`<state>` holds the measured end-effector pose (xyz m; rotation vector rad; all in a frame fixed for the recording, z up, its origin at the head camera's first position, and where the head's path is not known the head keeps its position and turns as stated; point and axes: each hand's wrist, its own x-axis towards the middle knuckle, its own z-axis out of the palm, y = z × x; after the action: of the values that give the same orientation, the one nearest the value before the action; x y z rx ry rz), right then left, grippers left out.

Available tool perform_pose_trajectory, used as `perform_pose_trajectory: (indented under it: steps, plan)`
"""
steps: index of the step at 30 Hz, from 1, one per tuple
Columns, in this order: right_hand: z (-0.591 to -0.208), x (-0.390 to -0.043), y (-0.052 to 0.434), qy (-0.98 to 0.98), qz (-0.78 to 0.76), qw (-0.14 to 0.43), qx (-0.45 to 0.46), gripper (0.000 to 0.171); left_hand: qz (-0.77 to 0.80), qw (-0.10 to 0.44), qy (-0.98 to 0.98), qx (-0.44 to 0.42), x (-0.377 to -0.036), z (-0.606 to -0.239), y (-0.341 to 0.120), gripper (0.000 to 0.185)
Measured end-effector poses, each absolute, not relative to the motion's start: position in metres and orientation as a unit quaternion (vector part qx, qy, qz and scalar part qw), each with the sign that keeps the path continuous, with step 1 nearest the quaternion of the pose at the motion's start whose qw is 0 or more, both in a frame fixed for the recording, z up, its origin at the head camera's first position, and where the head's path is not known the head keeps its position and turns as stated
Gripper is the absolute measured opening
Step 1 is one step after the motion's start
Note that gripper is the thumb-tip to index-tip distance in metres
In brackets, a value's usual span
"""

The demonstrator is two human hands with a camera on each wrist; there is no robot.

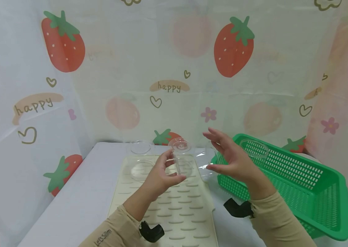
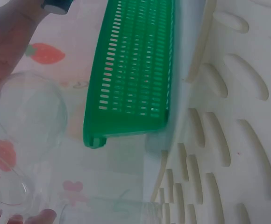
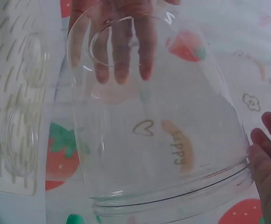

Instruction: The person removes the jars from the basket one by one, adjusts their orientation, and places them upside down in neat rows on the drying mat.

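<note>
Glass tumbler (image 1: 182, 158), clear and upturned with its base uppermost, hangs in the air above the far end of the cream ridged drying mat (image 1: 174, 209). The left hand (image 1: 159, 177) has it, fingers and thumb curled round the lower wall near the rim. The right hand (image 1: 232, 158) floats just to its right with fingers straight and spread, palm turned toward the glass; from the head view it seems not to touch, though the right wrist view shows fingertips (image 3: 121, 56) close behind the base, so contact there is uncertain.

Two more clear glasses (image 1: 141, 158) stand upturned on the far left part of the mat, and another glass (image 1: 254, 150) sits in the far end of the green slotted basket (image 1: 315, 206) on the right.

To do this well, I judge that the left hand should keep the hold low and firm, since clear glass is slick and the grip covers only part of the wall. The tumbler should stay level and come down rim-first across the ridges. It should land apart from the two glasses to its left, so nothing clinks or tips.
</note>
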<state>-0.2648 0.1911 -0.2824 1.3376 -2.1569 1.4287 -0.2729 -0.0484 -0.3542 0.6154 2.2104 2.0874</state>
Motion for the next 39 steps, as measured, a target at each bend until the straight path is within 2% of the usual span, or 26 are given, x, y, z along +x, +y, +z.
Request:
perform_pose_trajectory:
  steps: [4,16,39]
  plan:
    - [-0.286,-0.267,0.188,-0.776,0.435,0.118,0.44,0.087,0.657,0.014,0.727,0.198,-0.273,-0.356,-0.047,0.09]
    - [-0.29,-0.266,0.186,-0.839,0.372,0.059,0.393,0.087,0.627,-0.018,0.753,0.201,-0.271,-0.354,-0.052,0.086]
    - [-0.319,-0.275,0.178,-0.905,0.273,-0.042,0.324,0.099,0.577,-0.013,0.773,0.265,-0.267,-0.353,-0.054,0.087]
